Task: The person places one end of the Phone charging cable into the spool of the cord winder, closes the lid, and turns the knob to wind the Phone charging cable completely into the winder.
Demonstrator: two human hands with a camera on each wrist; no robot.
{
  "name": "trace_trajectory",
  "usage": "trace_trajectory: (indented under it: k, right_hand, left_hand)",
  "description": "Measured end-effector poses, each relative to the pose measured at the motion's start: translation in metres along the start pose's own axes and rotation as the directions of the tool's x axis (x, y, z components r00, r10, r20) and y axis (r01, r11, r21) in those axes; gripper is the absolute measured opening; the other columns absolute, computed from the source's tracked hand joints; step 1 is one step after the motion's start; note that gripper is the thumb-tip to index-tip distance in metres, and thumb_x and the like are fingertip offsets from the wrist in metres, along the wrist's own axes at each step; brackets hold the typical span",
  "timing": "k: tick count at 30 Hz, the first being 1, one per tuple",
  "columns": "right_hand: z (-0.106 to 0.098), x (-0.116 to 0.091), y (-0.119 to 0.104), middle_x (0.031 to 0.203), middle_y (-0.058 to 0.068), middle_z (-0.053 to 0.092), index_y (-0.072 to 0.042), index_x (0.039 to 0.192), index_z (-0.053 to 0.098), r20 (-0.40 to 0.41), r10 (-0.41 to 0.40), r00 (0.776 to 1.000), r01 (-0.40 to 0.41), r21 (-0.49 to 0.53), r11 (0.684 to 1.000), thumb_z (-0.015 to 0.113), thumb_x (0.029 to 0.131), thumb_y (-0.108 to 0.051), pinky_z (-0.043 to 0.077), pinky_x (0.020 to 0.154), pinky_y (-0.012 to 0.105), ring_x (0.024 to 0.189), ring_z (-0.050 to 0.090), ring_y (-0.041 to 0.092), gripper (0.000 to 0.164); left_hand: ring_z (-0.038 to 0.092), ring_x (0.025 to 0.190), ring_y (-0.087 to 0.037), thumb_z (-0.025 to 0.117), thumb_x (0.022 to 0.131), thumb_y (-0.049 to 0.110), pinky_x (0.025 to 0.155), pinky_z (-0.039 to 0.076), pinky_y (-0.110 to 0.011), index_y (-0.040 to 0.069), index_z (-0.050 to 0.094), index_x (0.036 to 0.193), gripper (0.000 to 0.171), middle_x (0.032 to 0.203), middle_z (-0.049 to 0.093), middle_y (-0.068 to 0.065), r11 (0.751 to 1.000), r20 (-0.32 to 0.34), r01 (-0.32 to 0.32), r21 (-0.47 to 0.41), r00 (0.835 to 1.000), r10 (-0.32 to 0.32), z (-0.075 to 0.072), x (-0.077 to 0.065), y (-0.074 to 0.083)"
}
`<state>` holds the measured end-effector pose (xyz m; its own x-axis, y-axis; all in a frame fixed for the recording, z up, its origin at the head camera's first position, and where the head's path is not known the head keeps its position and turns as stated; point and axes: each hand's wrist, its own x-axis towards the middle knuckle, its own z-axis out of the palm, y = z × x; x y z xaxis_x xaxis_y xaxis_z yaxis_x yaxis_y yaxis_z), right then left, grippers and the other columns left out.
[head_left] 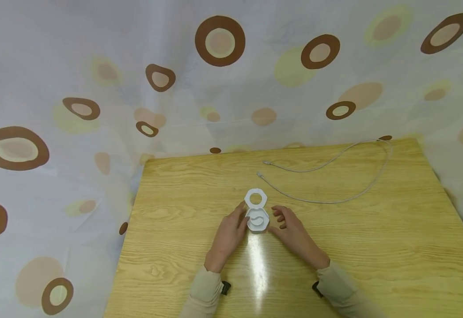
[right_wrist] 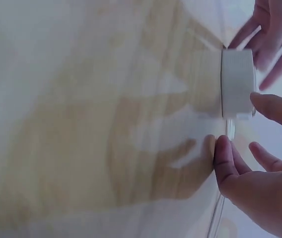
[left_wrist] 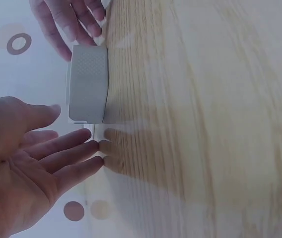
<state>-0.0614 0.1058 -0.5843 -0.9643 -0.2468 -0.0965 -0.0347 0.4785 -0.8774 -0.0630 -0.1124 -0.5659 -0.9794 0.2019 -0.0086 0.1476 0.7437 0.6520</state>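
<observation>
A small white hexagonal case (head_left: 258, 221) stands on the wooden table, its hinged lid (head_left: 256, 198) swung back, away from the person. The lid has a round hole, and a curved S-shaped ridge shows inside the case. My left hand (head_left: 229, 231) is at the case's left side, thumb close to its rim and fingers loosely extended in the left wrist view, where the case (left_wrist: 88, 84) shows its textured side. At the right side is my right hand (head_left: 294, 230), fingers softly bent and spread apart from the thumb. Its thumb tip overlaps the case's edge in the right wrist view.
A thin white cable (head_left: 336, 202) lies in a wide loop on the table (head_left: 184, 198) behind and right of the case. Both connectors (head_left: 259, 174) point toward the left, just beyond the lid. A patterned sheet (head_left: 215, 97) with brown rings hangs along the table's back and sides.
</observation>
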Motion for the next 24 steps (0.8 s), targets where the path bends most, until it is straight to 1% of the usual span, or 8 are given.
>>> trace_trajectory:
  k: [4,7,10,12,15,18,21,24]
  right_hand:
    - [-0.011,0.005,0.006,0.116,0.012,0.062,-0.007,0.135,0.05,-0.014,-0.004,1.0,0.003,-0.055,0.998,0.065,0.095,-0.021,0.053,0.082,0.032,0.098,0.058,0.021,0.045]
    - [-0.021,0.01,0.008,0.107,0.007,0.065,-0.006,0.129,0.057,-0.028,-0.013,1.0,0.01,-0.089,0.996,0.06,0.097,-0.019,0.052,0.078,0.027,0.092,0.06,0.016,0.035]
    - [-0.031,0.015,0.008,0.101,0.005,0.067,-0.006,0.121,0.062,-0.041,-0.029,0.999,0.025,-0.106,0.994,0.056,0.098,-0.019,0.051,0.076,0.026,0.088,0.061,0.015,0.027]
    - [-0.037,0.019,0.01,0.1,0.004,0.068,-0.006,0.117,0.065,-0.052,-0.035,0.998,0.029,-0.121,0.992,0.054,0.099,-0.019,0.051,0.076,0.027,0.087,0.06,0.015,0.025]
    - [-0.045,0.026,0.012,0.1,0.006,0.068,-0.005,0.113,0.066,-0.072,-0.042,0.996,0.03,-0.155,0.987,0.052,0.1,-0.02,0.051,0.077,0.03,0.088,0.061,0.016,0.024]
    - [-0.051,0.032,0.014,0.099,0.009,0.068,-0.004,0.109,0.067,-0.1,-0.058,0.993,0.038,-0.195,0.98,0.053,0.099,-0.017,0.051,0.076,0.032,0.087,0.06,0.019,0.021]
    - [-0.055,0.039,0.015,0.094,0.012,0.067,-0.002,0.103,0.069,-0.127,-0.081,0.989,0.05,-0.231,0.972,0.056,0.097,-0.014,0.045,0.077,0.034,0.085,0.057,0.023,0.018]
    - [-0.056,0.045,0.016,0.092,0.014,0.065,0.0,0.101,0.069,-0.153,-0.104,0.983,0.058,-0.279,0.959,0.059,0.095,-0.013,0.039,0.08,0.039,0.084,0.054,0.027,0.017]
  left_hand:
    - [0.059,0.126,-0.025,0.053,0.102,0.02,0.105,0.048,-0.04,0.008,0.049,0.143,0.043,0.132,0.064,-0.01,1.0,0.007,0.009,0.009,1.0,-0.009,-0.002,0.001,-0.001]
    - [0.058,0.127,-0.025,0.053,0.102,0.02,0.106,0.047,-0.039,0.007,0.052,0.14,0.04,0.134,0.063,-0.01,1.0,0.014,0.02,0.01,1.0,-0.02,-0.003,0.0,-0.002]
    - [0.058,0.127,-0.025,0.053,0.102,0.021,0.106,0.047,-0.038,0.007,0.053,0.139,0.04,0.134,0.063,-0.01,1.0,0.016,0.027,0.007,1.0,-0.027,-0.003,0.0,-0.002]
    - [0.058,0.127,-0.025,0.053,0.102,0.02,0.106,0.047,-0.038,0.007,0.053,0.139,0.039,0.134,0.063,-0.01,1.0,0.013,0.022,0.008,1.0,-0.022,-0.003,0.0,-0.002]
    - [0.058,0.127,-0.025,0.053,0.102,0.02,0.106,0.047,-0.039,0.007,0.054,0.138,0.039,0.134,0.063,-0.01,1.0,0.011,0.014,0.012,1.0,-0.014,-0.003,0.0,-0.002]
    - [0.058,0.126,-0.025,0.053,0.102,0.02,0.105,0.048,-0.039,0.007,0.055,0.138,0.038,0.134,0.063,-0.009,1.0,0.014,0.01,0.013,1.0,-0.01,-0.003,0.0,-0.002]
    - [0.059,0.126,-0.024,0.053,0.102,0.021,0.105,0.048,-0.038,0.008,0.055,0.137,0.037,0.134,0.063,-0.008,1.0,0.016,0.01,0.02,1.0,-0.011,-0.003,-0.001,-0.003]
    - [0.06,0.125,-0.023,0.053,0.102,0.021,0.104,0.049,-0.038,0.009,0.057,0.136,0.036,0.133,0.064,-0.007,0.999,0.01,0.007,0.035,1.0,-0.007,-0.003,0.0,-0.004]
